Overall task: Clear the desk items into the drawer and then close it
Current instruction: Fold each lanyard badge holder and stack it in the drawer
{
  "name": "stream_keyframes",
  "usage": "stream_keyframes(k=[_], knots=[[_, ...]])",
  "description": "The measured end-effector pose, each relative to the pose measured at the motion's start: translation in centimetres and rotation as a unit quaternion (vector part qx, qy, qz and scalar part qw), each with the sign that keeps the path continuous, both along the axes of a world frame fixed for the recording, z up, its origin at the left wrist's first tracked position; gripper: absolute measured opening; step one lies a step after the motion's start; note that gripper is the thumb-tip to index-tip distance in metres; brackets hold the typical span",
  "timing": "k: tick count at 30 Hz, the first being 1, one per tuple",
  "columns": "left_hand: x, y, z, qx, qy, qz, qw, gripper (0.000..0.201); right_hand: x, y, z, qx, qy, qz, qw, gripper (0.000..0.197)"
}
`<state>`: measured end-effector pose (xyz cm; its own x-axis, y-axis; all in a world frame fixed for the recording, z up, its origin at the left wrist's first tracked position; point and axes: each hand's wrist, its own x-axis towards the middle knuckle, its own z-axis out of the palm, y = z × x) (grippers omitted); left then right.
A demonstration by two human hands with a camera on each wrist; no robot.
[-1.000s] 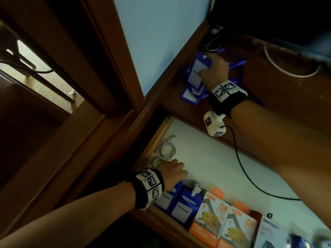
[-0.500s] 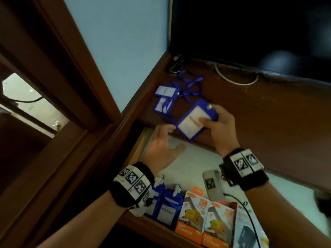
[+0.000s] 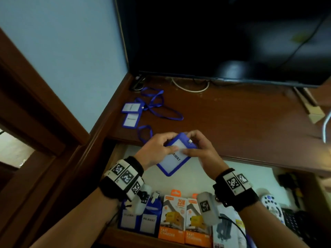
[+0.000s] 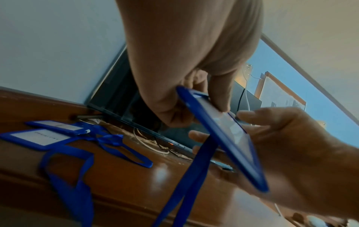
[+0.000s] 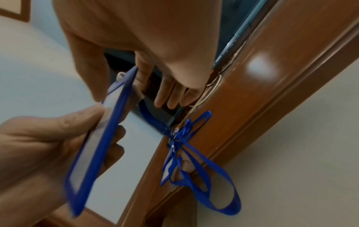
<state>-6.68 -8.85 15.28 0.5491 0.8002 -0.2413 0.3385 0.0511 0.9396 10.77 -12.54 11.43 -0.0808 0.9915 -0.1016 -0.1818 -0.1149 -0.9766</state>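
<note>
A blue plastic badge holder (image 3: 174, 157) with a white card marked "PELAWAT" is held at the centre of the head view, above the open wooden drawer (image 3: 193, 178) and just in front of the dark brown wooden desk (image 3: 232, 122). It is pinched on one side by the left hand (image 3: 155, 151) and on the other by the right hand (image 3: 199, 149), thumbs on its face. Its blue lanyard (image 4: 186, 181) is seen trailing back onto the desk. Two more blue badge holders (image 3: 130, 114) lie at the desk's upper left. Orange charger boxes (image 3: 184, 219) are stood along the drawer's lower edge.
</note>
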Motion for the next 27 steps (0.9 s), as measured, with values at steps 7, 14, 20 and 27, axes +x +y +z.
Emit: stream_keyframes(k=[7, 14, 20, 27], knots=[[0.5, 0.1, 1.2, -0.062, -0.076, -0.047, 0.994, 0.028, 3.2, -0.4, 2.1, 0.014, -0.104, 0.035, 0.994, 0.035], [0.7, 0.1, -0.7, -0.077, -0.094, 0.045, 0.992, 0.032, 4.2, -1.1, 2.0, 0.101, -0.14, -0.143, 0.975, 0.007], [2.7, -0.3, -1.4, -0.104, -0.195, 0.184, 0.958, 0.03, 1.6, -2.0, 1.0, 0.06, -0.094, -0.138, 0.984, 0.009], [4.7, -1.0, -1.1, -0.177, -0.322, 0.244, 0.897, 0.028, 0.3, -2.5, -0.6, 0.086, -0.266, -0.114, 0.953, 0.035]])
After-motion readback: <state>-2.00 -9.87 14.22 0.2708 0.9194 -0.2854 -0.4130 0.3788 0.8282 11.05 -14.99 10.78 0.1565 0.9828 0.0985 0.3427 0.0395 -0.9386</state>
